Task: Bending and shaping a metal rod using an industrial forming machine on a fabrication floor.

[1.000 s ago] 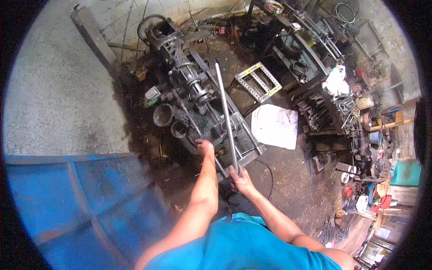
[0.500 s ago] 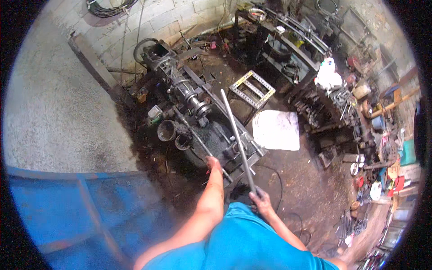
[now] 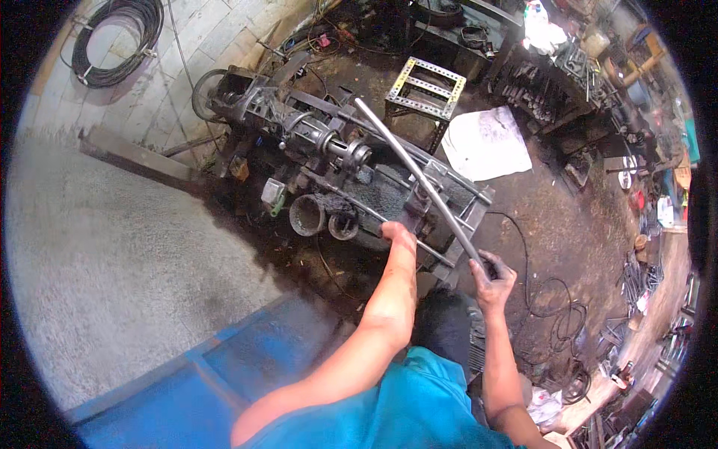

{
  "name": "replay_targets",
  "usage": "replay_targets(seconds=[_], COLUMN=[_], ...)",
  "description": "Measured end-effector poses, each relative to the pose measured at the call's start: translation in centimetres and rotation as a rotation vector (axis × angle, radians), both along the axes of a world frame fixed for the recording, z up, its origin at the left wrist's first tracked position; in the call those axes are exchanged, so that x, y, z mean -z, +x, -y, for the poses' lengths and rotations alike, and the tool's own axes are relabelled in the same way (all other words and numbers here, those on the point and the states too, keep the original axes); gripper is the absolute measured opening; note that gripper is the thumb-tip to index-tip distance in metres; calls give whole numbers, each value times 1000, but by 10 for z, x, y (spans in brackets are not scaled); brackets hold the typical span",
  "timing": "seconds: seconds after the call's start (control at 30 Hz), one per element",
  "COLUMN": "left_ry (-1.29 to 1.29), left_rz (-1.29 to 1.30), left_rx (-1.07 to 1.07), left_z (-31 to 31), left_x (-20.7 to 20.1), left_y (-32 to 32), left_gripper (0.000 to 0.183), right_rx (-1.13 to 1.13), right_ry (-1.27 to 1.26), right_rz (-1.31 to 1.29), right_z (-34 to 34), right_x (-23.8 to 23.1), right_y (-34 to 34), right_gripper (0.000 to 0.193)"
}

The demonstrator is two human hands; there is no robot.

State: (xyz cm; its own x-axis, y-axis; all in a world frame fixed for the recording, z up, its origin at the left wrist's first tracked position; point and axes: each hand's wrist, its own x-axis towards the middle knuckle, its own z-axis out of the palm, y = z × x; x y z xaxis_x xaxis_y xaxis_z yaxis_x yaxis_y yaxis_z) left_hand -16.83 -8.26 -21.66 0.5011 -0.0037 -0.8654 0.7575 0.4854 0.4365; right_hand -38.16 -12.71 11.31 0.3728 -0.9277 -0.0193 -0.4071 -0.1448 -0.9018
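Note:
My right hand (image 3: 493, 281) is closed round the near end of a long grey metal rod (image 3: 412, 166). The rod slants up and to the left across a dark, greasy machine (image 3: 329, 142) with a round chuck (image 3: 348, 153). My left hand (image 3: 399, 235) reaches to a long thin bar (image 3: 348, 197) along the machine's near side. Its fingers look curled over that bar, partly hidden behind the hand. Metal shavings (image 3: 385, 193) cover the machine bed below the chuck. Beside the bar are two round, dirty metal cups (image 3: 307, 215).
A perforated metal stool frame (image 3: 425, 88) and a white sheet (image 3: 486, 144) stand beyond the machine. A cable (image 3: 526, 277) trails over the floor at right. Blue panels (image 3: 172, 393) lie at lower left. Dark shelving (image 3: 550, 105) with metal parts stands at far right.
My view has turned, so the machine sits higher and more level. My right hand, still holding the rod, has come up nearer the machine's end. The left hand stays on the bar.

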Motion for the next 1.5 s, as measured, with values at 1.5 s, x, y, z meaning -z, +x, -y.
replay_targets(seconds=[1.5], left_ry=[88], left_rz=[-10], left_rx=[-68], left_z=[11], left_x=[-84], left_y=[45], left_gripper=[52], right_rx=[198], right_ry=[-326], right_rz=[3], right_z=[-3], right_x=[11], right_y=[46], right_gripper=[10])
